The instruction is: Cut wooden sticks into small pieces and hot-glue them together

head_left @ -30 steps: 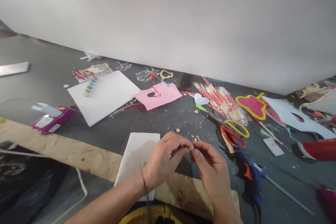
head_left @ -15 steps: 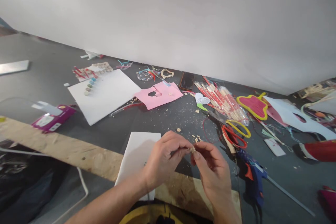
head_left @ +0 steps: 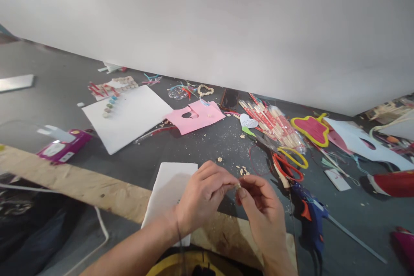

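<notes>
Between the fingertips of both hands is a small pale piece, wood-like in colour and mostly covered by the fingers. My left hand pinches it from the left, with the fingers closed. On the other side, the thumb and forefinger of my right hand grip it too. Just beyond the hands lie several short pale sticks and a small flower-shaped piece on the dark table. A white foam sheet lies partly under my left forearm.
Scissors with red and yellow handles and a blue glue gun lie at the right. Farther back are bundled chopsticks, pink card, a phone and a large white sheet. A purple power strip is at the left.
Both hands stay in nearly the same place with the small piece between them. The left fingers have rolled slightly and cover more of it.
</notes>
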Demonstrator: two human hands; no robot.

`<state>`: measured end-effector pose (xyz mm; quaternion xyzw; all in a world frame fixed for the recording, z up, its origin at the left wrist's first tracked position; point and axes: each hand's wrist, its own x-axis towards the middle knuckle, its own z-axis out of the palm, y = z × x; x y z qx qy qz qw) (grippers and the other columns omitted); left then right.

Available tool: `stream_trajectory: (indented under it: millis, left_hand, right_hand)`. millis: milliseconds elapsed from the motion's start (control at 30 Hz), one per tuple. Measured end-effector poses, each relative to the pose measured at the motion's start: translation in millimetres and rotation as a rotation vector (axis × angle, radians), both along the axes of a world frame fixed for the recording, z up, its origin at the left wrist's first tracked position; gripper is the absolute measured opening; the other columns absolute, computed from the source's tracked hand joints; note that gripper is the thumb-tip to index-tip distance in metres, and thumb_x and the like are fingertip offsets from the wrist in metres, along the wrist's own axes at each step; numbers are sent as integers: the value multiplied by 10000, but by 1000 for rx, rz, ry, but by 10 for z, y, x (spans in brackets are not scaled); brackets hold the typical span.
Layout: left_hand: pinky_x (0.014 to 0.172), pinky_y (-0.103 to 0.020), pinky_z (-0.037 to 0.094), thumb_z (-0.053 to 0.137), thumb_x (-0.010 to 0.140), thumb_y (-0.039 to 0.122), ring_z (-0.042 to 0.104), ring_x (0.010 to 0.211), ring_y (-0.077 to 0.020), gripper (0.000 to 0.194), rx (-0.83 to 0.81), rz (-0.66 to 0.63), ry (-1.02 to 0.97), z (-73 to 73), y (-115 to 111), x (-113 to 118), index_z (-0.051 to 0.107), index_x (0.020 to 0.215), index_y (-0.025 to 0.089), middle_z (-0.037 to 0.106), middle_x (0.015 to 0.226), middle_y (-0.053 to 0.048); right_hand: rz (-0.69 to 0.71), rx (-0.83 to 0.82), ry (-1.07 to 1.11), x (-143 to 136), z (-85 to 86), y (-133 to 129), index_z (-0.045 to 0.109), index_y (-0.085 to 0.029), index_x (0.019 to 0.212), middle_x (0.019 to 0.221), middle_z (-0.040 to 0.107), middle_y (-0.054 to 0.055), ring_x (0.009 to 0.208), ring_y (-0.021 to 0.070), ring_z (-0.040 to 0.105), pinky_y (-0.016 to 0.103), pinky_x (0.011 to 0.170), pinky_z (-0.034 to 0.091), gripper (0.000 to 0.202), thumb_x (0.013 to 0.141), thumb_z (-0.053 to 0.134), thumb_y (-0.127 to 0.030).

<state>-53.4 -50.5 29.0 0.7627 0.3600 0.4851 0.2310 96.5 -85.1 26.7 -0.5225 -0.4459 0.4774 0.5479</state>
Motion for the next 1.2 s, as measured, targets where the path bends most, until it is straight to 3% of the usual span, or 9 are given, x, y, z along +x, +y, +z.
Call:
stream_trajectory:
  millis: [500,833,1200]
  left_hand:
    - [706,-255,463,576,856,104,572,739,-124,104,27,-17,-1,11,-42,10,645,895,172,665,787,-26]
    - [686,-252,463,573,850,90,566,729,-127,101,29,4,5,28,-28,-8,640,869,163,657,770,-29]
    - [717,-274,459,533,879,106,568,763,-132,127,96,-5,116,-15,-28,-22,625,928,179,668,820,-29]
  right_hand:
    - [8,2,63,30,-99,-24,604,-233,933,811,641,17,631,109,579,224,582,514,172,785,680,-275]
    - [-17,27,78,16,-48,-19,617,-226,908,777,646,12,588,101,573,215,543,503,174,765,699,-282]
    - [-32,70,-74,2,-3,-41,615,-235,911,788,655,17,658,126,611,227,577,516,151,778,677,-273]
